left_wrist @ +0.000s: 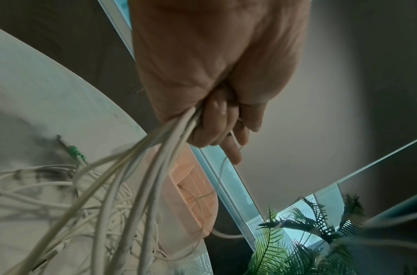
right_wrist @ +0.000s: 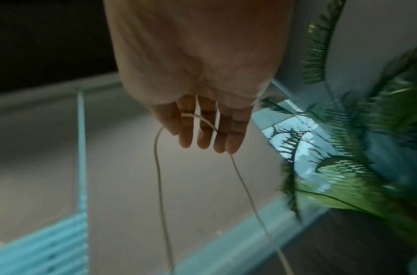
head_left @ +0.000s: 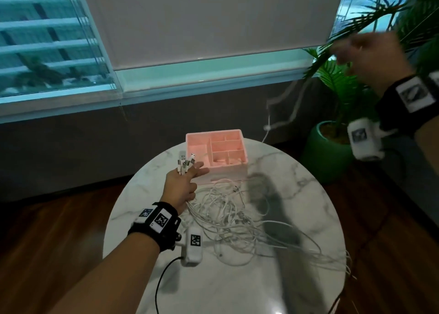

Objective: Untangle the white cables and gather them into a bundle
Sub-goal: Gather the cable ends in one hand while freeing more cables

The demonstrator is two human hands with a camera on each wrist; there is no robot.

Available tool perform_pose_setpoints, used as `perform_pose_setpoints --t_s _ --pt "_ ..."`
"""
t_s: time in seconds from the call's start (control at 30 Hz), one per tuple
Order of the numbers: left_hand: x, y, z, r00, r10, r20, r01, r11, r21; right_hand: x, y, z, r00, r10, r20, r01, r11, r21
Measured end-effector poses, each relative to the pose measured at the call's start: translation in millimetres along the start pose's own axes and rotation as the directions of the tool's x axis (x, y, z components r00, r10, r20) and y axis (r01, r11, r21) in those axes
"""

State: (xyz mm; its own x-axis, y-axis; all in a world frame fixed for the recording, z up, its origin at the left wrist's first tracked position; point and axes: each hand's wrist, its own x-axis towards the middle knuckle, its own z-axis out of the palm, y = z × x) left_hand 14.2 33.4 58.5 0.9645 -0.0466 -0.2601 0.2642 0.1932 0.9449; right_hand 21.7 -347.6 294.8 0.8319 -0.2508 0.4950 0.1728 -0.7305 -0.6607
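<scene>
Left hand (head_left: 181,188) low over the round marble bench (head_left: 297,178), fingers (left_wrist: 212,121) curled tight round a gathered bunch of white cables (head_left: 228,216); plug ends (head_left: 185,163) sticking up out of the fist on its far side, just beside the pink organiser box (head_left: 216,152); below the fist, cords fanning out to the right and near, lying in a loose tangle across the middle of the bench and trailing over its near right edge; one green-tipped plug (left_wrist: 74,151) flat on the marble to the left of the strands, seen from the left wrist. Right hand (head_left: 370,59) raised high at the far right, in front of the palm plant (head_left: 344,81) in its green pot (head_left: 325,152), blurred in the head view; from the right wrist, fingers (right_wrist: 207,128) hanging nearly straight and close together, a single thin white cable (right_wrist: 160,186) looped across them and dropping away in two strands; cannot tell whether any fingertip pinches it or the loop merely rides over them. Pink organiser box on the far part of the bench, its compartments open upward. Window with a lowered blind (head_left: 209,19) beyond.
</scene>
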Motion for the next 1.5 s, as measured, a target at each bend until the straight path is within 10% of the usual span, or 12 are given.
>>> perform_pose_setpoints --t_s 0.13,0.37,0.53,0.73,0.83,0.9,1.0,1.07,1.3,1.5 --pt "-1 1 8 1.000 0.011 0.015 -0.011 1.000 -0.019 -51 93 11 0.934 0.289 0.211 -0.184 0.893 -0.410" --pt "-1 8 1 0.998 0.053 -0.039 -0.055 0.997 -0.047 -142 215 1 0.598 0.793 0.120 -0.440 0.450 -0.777" --pt "-6 11 0 0.994 0.105 -0.043 -0.107 0.992 -0.061 -180 213 42 0.479 0.828 0.292 -0.310 0.471 -0.826" --pt "-12 16 8 0.993 0.121 -0.019 -0.122 0.989 -0.080 -157 180 129 0.544 0.680 0.492 -0.052 0.612 -0.789" --pt "-15 17 9 0.994 0.112 0.012 -0.111 0.991 -0.070 -158 85 176 0.640 0.359 0.679 0.036 0.869 -0.493" --pt "-17 17 10 0.993 0.113 0.023 -0.111 0.991 -0.073 -171 31 202 0.567 0.210 0.797 -0.064 0.975 -0.211" --pt "-21 20 9 0.992 0.123 0.020 -0.120 0.985 -0.122 -201 -19 235 0.388 0.069 0.919 -0.127 0.992 -0.021" --pt "-22 22 6 0.993 0.119 0.005 -0.116 0.979 -0.167 -221 -34 251 0.358 -0.016 0.934 -0.090 0.995 0.051" --pt "-18 18 -20 0.993 0.054 -0.102 -0.088 0.928 -0.361 -234 -13 266 0.634 -0.113 0.765 0.051 0.993 0.104" --pt "-19 22 -21 0.986 0.079 -0.144 -0.123 0.935 -0.331 -211 6 238 0.569 -0.066 0.820 0.114 0.994 0.001"
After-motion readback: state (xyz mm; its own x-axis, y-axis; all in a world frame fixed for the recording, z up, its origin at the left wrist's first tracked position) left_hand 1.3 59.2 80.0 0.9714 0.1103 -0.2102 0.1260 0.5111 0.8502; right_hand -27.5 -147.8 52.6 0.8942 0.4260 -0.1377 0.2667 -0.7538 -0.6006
